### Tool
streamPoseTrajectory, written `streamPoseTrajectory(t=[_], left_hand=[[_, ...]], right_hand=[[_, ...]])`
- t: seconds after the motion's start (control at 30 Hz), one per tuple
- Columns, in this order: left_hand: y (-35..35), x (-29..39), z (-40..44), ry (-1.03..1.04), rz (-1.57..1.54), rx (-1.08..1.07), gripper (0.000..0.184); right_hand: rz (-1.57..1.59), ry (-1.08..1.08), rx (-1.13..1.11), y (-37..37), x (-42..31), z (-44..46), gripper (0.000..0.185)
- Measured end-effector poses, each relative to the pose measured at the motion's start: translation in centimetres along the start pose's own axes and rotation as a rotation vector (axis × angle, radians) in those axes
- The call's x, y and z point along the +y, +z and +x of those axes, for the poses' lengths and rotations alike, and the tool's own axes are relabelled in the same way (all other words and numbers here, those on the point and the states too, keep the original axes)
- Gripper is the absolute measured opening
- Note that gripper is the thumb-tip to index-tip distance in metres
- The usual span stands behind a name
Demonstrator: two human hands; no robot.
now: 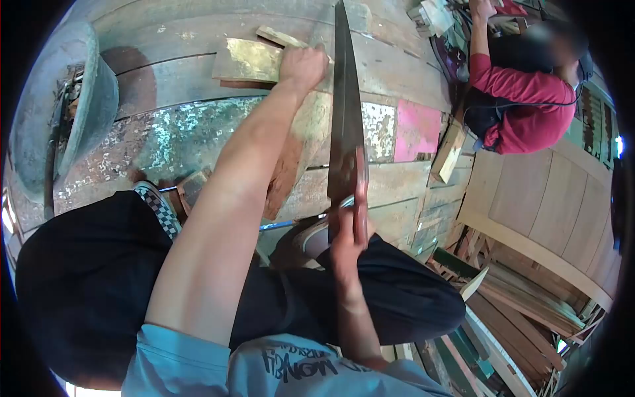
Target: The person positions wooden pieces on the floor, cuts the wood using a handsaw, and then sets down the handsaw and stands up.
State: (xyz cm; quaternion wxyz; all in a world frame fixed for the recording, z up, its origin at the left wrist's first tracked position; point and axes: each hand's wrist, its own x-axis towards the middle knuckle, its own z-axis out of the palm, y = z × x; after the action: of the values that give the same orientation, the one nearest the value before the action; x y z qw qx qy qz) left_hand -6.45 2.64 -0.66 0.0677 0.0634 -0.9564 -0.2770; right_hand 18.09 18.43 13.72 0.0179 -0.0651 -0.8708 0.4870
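A handsaw (346, 119) with a long dark blade and a reddish-brown handle is gripped by my right hand (347, 241). Its blade points away from me, over the plank floor. My left hand (304, 68), its fingers curled, bears down on the right end of a short wooden board (248, 61) to the left of the blade. A narrow wood strip (281, 36) lies just behind that board. Beneath my left forearm there is a reddish-brown wood piece (286, 175). Whether the saw teeth touch any wood cannot be made out.
At the left stands a large grey tub (92, 99) with scraps inside. Another person in a red top (529, 112) sits at the upper right near a wood block (451, 149). A wooden panel (536, 205) and stacked lumber (522, 298) are on the right.
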Motion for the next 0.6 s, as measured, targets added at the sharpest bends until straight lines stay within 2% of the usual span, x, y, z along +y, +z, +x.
streamPoseTrajectory(t=[0.03,0.1,0.17,0.2,0.23,0.33,0.43,0.5,0.53,0.57,0.6], left_hand=[[-0.3,0.1,-0.1,0.004,0.007,0.005,0.026],[-0.5,0.3,0.1,-0.013,0.005,-0.05,0.025],[0.1,0.2,-0.1,-0.002,0.0,-0.001,0.025],[0.5,0.0,0.0,0.005,0.01,0.001,0.025],[0.7,0.1,-0.3,0.009,0.01,-0.008,0.025],[0.1,0.1,-0.1,-0.006,-0.013,-0.014,0.026],[0.1,0.1,0.0,-0.014,0.024,-0.036,0.026],[0.1,0.3,-0.1,-0.039,0.003,-0.05,0.026],[0.0,0.2,-0.2,-0.036,-0.014,-0.035,0.026],[-0.3,0.3,-0.2,-0.031,-0.03,-0.017,0.026],[-0.6,0.4,-0.2,-0.042,-0.032,-0.07,0.026]], right_hand=[[-0.079,0.052,-0.044,-0.7,-0.4,-1.3,0.052],[-0.067,0.023,-0.037,-0.9,-0.2,-1.3,0.049],[-0.006,0.106,-0.009,0.3,1.4,1.1,0.038],[0.037,0.144,-0.003,1.4,1.4,2.9,0.011],[0.029,0.223,-0.036,1.5,1.7,3.7,0.014],[0.118,0.163,-0.023,0.4,-0.1,1.1,0.039],[-0.099,-0.142,-0.064,-0.2,1.4,0.1,0.054],[-0.043,-0.014,-0.005,0.7,1.5,1.2,0.035],[-0.018,0.043,-0.01,1.4,1.7,2.4,0.01],[0.006,0.101,-0.014,2.0,1.9,3.6,0.02],[0.036,0.123,-0.026,1.6,1.8,3.2,0.014]])
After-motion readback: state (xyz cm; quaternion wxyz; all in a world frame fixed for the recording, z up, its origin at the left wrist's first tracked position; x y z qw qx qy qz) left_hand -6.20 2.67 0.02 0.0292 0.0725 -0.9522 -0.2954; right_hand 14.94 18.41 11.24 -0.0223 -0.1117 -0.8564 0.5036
